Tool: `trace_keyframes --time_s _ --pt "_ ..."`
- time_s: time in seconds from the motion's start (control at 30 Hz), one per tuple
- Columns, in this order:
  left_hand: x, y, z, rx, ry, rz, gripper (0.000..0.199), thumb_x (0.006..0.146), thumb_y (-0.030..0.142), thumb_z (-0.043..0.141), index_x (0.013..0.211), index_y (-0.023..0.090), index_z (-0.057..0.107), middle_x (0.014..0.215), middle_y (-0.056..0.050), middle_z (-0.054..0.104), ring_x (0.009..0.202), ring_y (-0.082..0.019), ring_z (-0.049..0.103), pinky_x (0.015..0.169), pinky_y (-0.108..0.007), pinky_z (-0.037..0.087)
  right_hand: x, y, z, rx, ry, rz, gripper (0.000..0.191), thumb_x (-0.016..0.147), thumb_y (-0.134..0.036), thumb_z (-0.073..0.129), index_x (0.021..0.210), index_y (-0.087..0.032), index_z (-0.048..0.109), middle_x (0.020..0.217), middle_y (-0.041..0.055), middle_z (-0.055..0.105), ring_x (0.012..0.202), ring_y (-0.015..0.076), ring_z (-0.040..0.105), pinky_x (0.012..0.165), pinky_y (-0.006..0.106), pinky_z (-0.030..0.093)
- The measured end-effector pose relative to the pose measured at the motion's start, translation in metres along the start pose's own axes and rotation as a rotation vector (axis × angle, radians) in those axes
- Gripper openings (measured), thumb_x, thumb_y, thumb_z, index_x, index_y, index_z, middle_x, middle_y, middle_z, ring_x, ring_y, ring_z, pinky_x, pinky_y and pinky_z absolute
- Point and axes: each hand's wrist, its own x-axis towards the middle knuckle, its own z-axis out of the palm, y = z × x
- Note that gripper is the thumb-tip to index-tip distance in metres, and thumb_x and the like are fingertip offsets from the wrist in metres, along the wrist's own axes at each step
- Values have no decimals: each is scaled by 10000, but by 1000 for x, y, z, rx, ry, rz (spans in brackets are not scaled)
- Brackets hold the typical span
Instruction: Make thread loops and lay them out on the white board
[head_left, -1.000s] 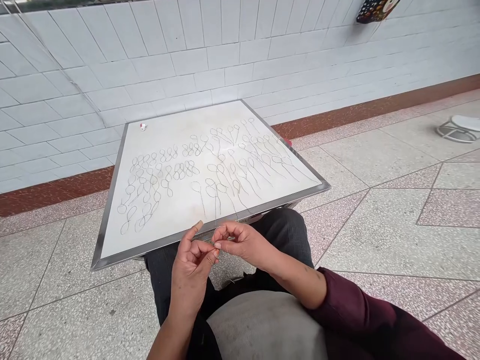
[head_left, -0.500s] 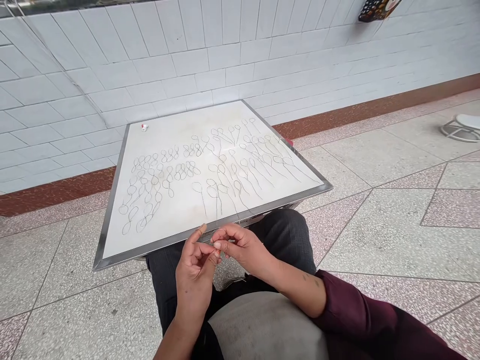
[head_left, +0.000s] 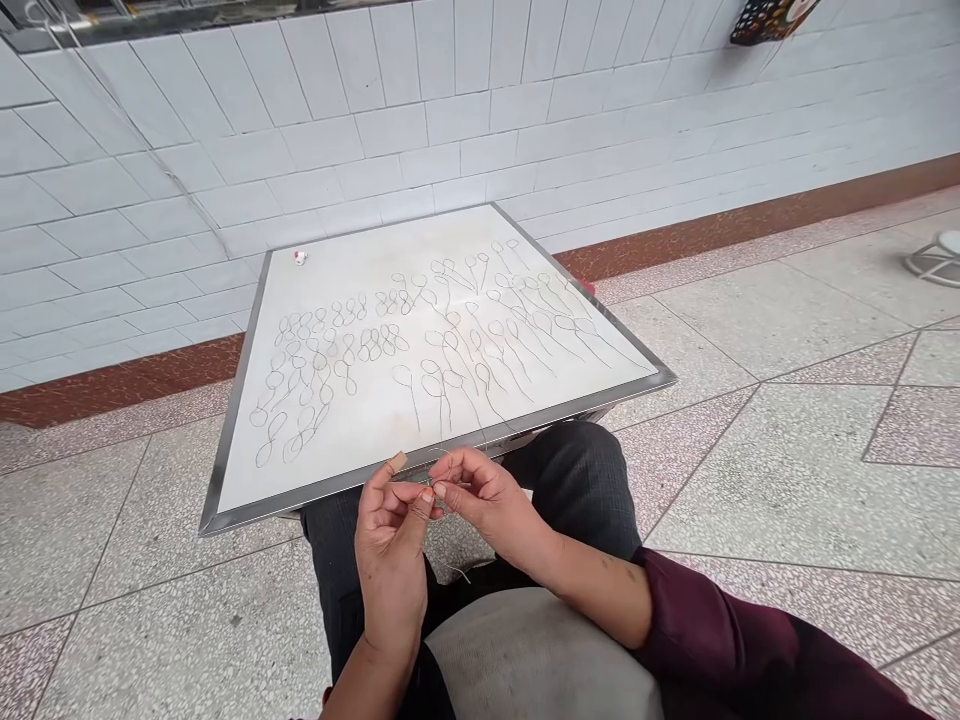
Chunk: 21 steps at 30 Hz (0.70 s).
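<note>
My left hand [head_left: 392, 535] and my right hand [head_left: 487, 497] meet over my lap, just in front of the table's near edge. Thumb and forefinger of each pinch a thin wire [head_left: 456, 572], whose loose end hangs below the fingers. The part between the fingertips is mostly hidden. A tan wrap covers a fingertip of the left hand. On the white tabletop [head_left: 375, 435] lie many thin wire pieces: double-looped ones [head_left: 298, 445] at the left, and single loops with long tails [head_left: 405, 378] at the right.
A metal rim [head_left: 247, 512] edges the table, which stands against a white tiled wall [head_left: 420, 130]. A small red and white object [head_left: 301, 258] sits in the far left corner. A round stool [head_left: 941, 255] stands on the floor at the far right.
The view has shifted slightly, so the table sits a little further right. My fingertips have moved a little, both hands still pinching; the hanging wire end shows more clearly.
</note>
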Motion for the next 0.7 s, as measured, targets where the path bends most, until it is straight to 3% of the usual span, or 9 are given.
trace_keyframes --time_s 0.1,0.17,0.27,0.33,0.4,0.7 --pt "2 3 -2 9 1 -24 523 796 277 788 1270 232 571 801 40 688 719 -108 621 748 -242 505 1 -3 -5 -33 -34 21 191 896 -374 680 950 -207 605 797 -20 588 734 127 589 695 278 498" --pt "3 5 -5 39 -46 -39 558 790 282 790 1293 227 554 782 40 687 722 -111 613 757 -247 502 4 -6 -14 -164 -30 1 222 903 -365 677 1062 -226 607 822 -18 595 725 126 582 664 267 495" --pt "4 9 -8 154 -145 -61 572 790 305 780 1309 221 555 742 45 667 694 -120 597 735 -259 499 8 -11 -28 -463 -64 -209 255 922 -327 670 1166 -264 630 975 28 637 845 157 609 713 293 524" --pt "5 13 -10 230 -197 -61 558 798 315 763 1311 225 563 734 45 659 692 -131 598 719 -270 498 10 -17 -34 -658 -156 -400 155 957 -293 635 1101 -267 683 1042 49 658 956 180 611 806 327 531" --pt "5 16 -12 287 -227 -46 540 806 315 745 1311 230 573 740 41 661 703 -138 602 717 -277 496 11 -23 -36 -800 -246 -516 125 990 -257 590 1018 -252 712 977 42 684 938 176 610 845 337 523" --pt "3 21 -13 377 -272 -34 551 820 303 710 1345 231 561 733 44 649 686 -146 588 724 -303 493 8 -35 -31 -1027 -297 -723 187 1013 -203 534 920 -162 690 884 58 683 785 160 549 709 288 514"
